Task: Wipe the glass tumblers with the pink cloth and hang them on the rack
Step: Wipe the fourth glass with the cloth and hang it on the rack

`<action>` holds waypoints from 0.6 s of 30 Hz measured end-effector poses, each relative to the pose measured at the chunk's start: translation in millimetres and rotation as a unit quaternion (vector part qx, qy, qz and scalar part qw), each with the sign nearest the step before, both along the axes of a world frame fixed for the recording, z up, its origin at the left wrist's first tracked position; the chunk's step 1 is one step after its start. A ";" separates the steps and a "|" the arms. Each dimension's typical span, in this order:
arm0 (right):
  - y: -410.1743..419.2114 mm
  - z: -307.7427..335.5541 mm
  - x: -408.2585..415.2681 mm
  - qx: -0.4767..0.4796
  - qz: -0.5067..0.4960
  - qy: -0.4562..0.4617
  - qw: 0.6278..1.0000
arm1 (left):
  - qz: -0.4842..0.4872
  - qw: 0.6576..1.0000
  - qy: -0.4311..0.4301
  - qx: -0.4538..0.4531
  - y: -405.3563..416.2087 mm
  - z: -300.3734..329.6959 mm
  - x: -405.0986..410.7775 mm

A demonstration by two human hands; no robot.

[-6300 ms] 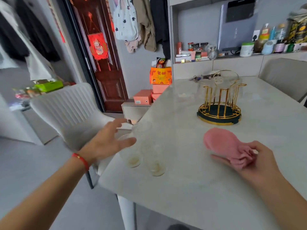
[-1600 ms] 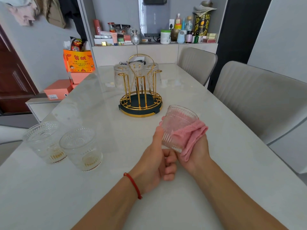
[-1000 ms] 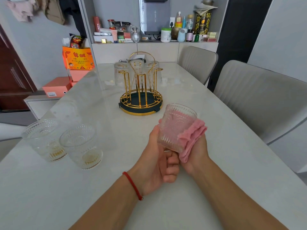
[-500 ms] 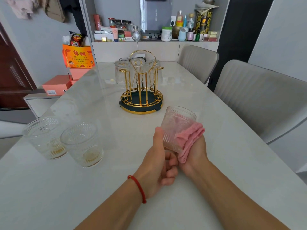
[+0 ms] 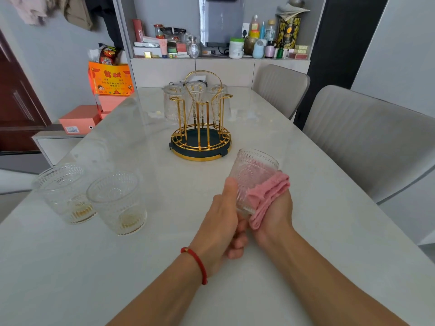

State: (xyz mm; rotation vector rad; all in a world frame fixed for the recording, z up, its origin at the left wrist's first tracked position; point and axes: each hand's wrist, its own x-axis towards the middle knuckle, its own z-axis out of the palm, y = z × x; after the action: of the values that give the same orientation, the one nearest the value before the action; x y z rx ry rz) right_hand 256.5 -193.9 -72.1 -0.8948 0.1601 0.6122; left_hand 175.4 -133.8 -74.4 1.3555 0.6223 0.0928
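Observation:
My left hand grips a patterned glass tumbler near its base, thumb up along its side, above the white table. My right hand holds the pink cloth pressed against the tumbler's right side. Two more tumblers stand upright at the left: one near the table edge, one beside it. The gold rack on its dark round base stands behind, with three tumblers hung upside down on its far pegs.
Two grey chairs line the table's right side. A shelf crowded with bottles and boxes runs along the back wall. Orange and pink boxes are stacked off the table's far left corner.
Both hands keep hold of the tumbler and cloth. The glass has turned slightly in my hands and the cloth has shifted along its right side.

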 end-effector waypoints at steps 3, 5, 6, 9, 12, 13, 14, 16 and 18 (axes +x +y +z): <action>-5.4 4.3 -0.3 -0.015 0.000 -0.002 1.000 | -0.059 0.990 0.023 -0.126 9.1 4.9 -2.3; -7.2 4.8 1.6 -0.020 0.014 -0.002 1.000 | -0.093 0.981 0.013 -0.167 13.4 5.6 -3.8; -5.5 4.8 1.8 -0.028 0.016 -0.009 0.999 | -0.101 0.980 0.010 -0.172 14.0 6.4 -4.2; -1.0 9.9 -0.3 -0.005 -0.010 -0.016 1.000 | -0.063 0.992 0.026 -0.109 8.5 6.8 -2.7; 2.2 5.2 2.8 0.028 -0.018 -0.003 0.999 | -0.004 0.999 0.032 0.022 0.9 4.8 -1.3; 2.0 1.6 4.2 0.011 -0.015 -0.014 1.000 | -0.002 0.999 0.026 0.046 -1.6 1.5 -1.6; 0.8 0.1 5.1 -0.003 -0.015 -0.020 1.000 | -0.005 0.998 0.016 0.064 -3.9 -0.9 -2.2; -1.8 -1.9 3.7 -0.018 -0.006 -0.015 1.000 | -0.012 0.997 0.003 0.071 -6.0 -3.8 -2.7; -4.9 1.1 3.2 -0.009 0.005 -0.018 1.000 | -0.036 0.999 0.015 0.018 -3.9 -0.9 -3.1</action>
State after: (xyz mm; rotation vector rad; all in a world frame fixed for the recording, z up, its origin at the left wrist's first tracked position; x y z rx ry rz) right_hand 259.7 -198.8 -70.9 -0.9231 0.1282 0.6047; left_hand 172.3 -137.7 -75.4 1.4148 0.5985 0.0266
